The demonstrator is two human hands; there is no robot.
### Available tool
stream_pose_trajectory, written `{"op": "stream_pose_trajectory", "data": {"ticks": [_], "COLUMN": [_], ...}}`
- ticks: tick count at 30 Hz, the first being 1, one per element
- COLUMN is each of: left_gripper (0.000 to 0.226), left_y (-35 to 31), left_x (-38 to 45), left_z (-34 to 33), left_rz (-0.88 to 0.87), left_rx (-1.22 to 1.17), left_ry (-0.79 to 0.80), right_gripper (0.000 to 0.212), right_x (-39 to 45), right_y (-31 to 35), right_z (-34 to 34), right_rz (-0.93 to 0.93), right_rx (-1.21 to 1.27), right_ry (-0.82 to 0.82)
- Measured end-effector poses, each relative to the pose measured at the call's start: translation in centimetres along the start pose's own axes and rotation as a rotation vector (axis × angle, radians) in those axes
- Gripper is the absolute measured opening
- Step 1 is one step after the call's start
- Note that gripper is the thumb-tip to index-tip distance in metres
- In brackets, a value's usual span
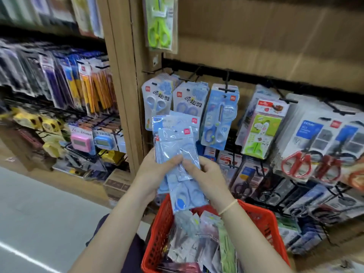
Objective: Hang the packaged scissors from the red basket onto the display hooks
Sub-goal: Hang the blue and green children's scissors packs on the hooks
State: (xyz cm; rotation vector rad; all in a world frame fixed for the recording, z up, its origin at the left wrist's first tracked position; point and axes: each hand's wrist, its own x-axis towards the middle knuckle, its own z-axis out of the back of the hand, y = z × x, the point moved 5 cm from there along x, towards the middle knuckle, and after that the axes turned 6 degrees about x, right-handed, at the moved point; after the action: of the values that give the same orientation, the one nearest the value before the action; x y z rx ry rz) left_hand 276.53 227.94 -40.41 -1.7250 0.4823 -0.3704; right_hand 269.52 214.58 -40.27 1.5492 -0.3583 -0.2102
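Fingers and thumbs of both hands are clamped on a fanned stack of blue scissor packs (176, 152), held upright just above the red basket (262, 219). Left hand (155, 172) wraps the stack's left edge, its thumb pressed flat across the front; right hand (204, 170) pinches the lower right portion, its thumb on the front beside the left thumb. Each pack is a flat, glossy, clear plastic sleeve over a pale blue card, rectangular, with a small red square logo at the upper right corner; rounded blue handles show through the lowest pack. Basket: rigid red plastic with a perforated lattice wall, filled with loose, crinkled packets (199, 237) in grey, pink and green. Above and behind the basket, black metal display hooks (226, 83) project from a dark rail on a wood-grain board and carry matching blue packs (157, 99), a longer blue pair (218, 119), a green pair (260, 131) and red-handled scissors (295, 164). A thin pale band (228, 206) circles the right wrist.
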Motion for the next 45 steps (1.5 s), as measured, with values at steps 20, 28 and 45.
{"op": "stream_pose_trajectory", "data": {"ticks": [20, 28, 45], "left_gripper": [0.051, 0.032, 0.019], "left_y": [-19.1, -22.1, -24.6], "left_x": [6.2, 8.2, 8.7], "left_z": [4.5, 7.9, 12.0], "left_rz": [-0.36, -0.476, -0.675], "left_rx": [0.112, -0.011, 0.047], "left_ry": [-0.083, -0.238, -0.452], "right_gripper": [0.018, 0.032, 0.05], "right_x": [13.5, 17.5, 23.8], "right_y": [19.1, 23.9, 33.5], "right_z": [-6.8, -8.4, -9.6], "right_rz": [0.316, 0.372, 0.612], "right_rx": [0.085, 0.027, -0.297], "right_ry": [-0.088, -0.151, -0.344]}}
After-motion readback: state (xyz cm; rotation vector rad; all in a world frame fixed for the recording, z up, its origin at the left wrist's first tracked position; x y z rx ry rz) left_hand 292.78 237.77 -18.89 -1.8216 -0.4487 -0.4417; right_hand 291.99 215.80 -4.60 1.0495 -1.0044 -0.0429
